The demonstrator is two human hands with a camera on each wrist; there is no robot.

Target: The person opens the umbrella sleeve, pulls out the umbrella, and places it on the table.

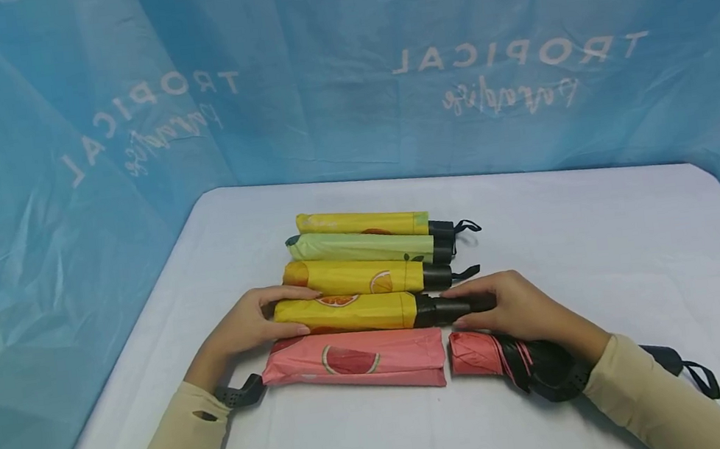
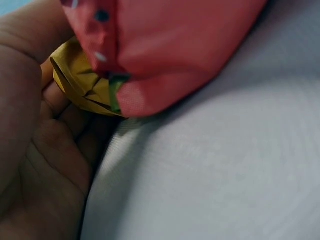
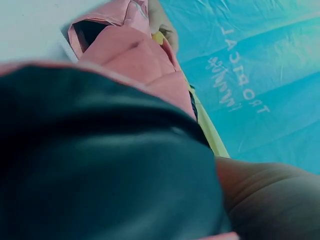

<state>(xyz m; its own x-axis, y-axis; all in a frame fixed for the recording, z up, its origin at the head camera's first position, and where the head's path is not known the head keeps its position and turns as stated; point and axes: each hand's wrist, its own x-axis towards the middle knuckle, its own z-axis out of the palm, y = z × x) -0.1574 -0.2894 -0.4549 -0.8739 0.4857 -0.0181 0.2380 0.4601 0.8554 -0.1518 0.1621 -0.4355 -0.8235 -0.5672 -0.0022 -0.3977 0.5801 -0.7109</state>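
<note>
A folded umbrella in a yellow sleeve with orange slices [image 1: 363,313] lies across the table, its black handle pointing right. My left hand [image 1: 257,316] holds its left end, thumb on the near side and fingers on the far side. Around the handle, my right hand [image 1: 509,304] has its thumb and fingers. Just in front lies a pink watermelon-print sleeve [image 1: 382,359], close to the left thumb. A pink and black folded umbrella [image 1: 478,353] sits under my right wrist, partly hidden by it; its dark cloth fills much of the right wrist view.
Behind the held umbrella lie several others side by side: a yellow one [image 1: 352,276], a light green one [image 1: 362,246] and another yellow one [image 1: 360,222], handles to the right. A white cloth covers the table [image 1: 600,227]. Blue printed sheeting [image 1: 329,72] hangs behind and at left.
</note>
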